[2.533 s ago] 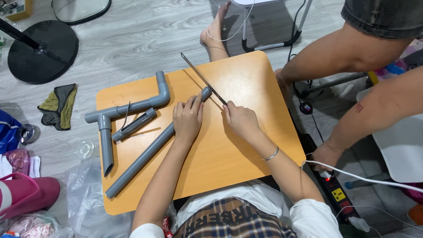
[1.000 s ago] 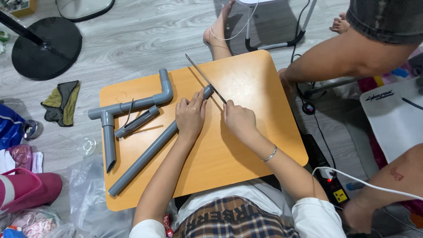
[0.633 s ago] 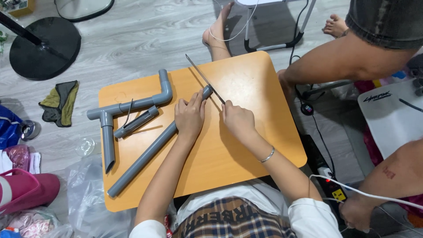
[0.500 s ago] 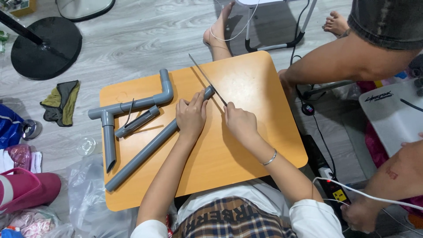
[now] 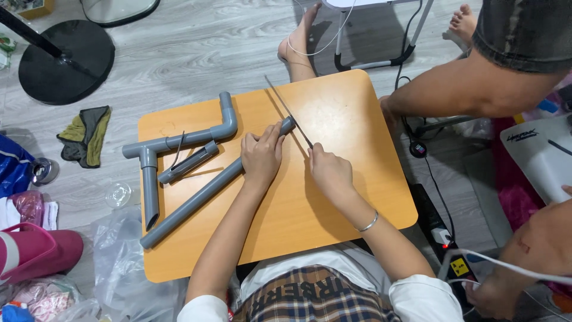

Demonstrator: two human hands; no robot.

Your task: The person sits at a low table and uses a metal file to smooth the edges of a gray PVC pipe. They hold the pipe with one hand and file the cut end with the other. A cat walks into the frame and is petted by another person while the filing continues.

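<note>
Diagonally across the orange table [image 5: 357, 197] lay the long grey pipe [image 5: 196, 203] — plain, straight, matte plastic, its lower end overhanging the table's left edge. The left hand [image 5: 261, 156] pressed it down near its upper end, grip wrapped around it, while the right hand [image 5: 329, 173] — grip pinched on one end of a thin saw blade [image 5: 287, 110] — held that blade across the pipe's tip. Beside it lay a grey pipe assembly [image 5: 179, 143] with elbow and tee.
</note>
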